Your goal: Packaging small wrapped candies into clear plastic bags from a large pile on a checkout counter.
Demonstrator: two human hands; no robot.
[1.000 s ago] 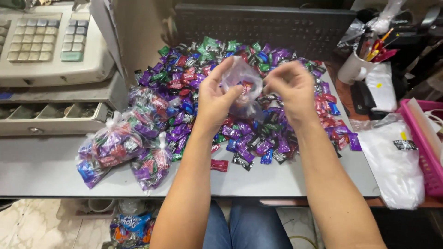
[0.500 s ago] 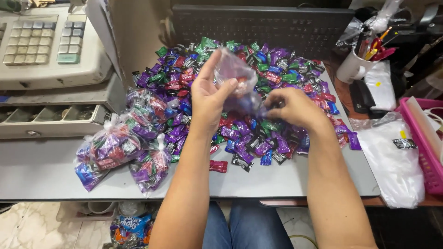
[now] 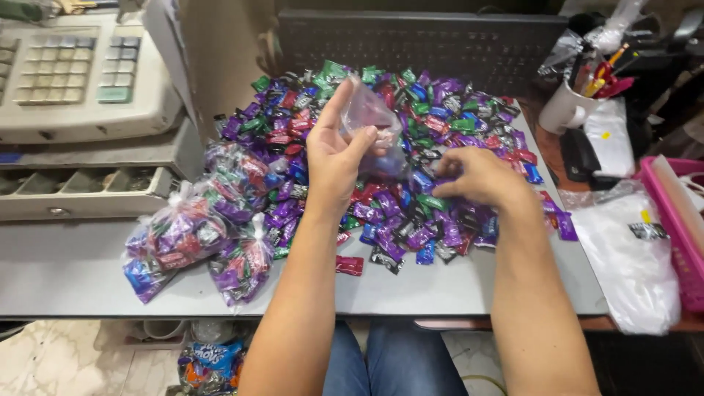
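Now left hand [image 3: 334, 158] pinches clear bag [image 3: 370, 121]; right hand [image 3: 480, 178] fingers closed on purple-wrapped candies [image 3: 440, 125] beneath; tied filled bags [image 3: 194, 235] lie left.

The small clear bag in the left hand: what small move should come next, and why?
Probably the right hand should lift a few candies from the pile of wrapped candies into the small clear bag. The left hand holds that bag up with little inside, and the right hand's fingers rest on the pile just below it.
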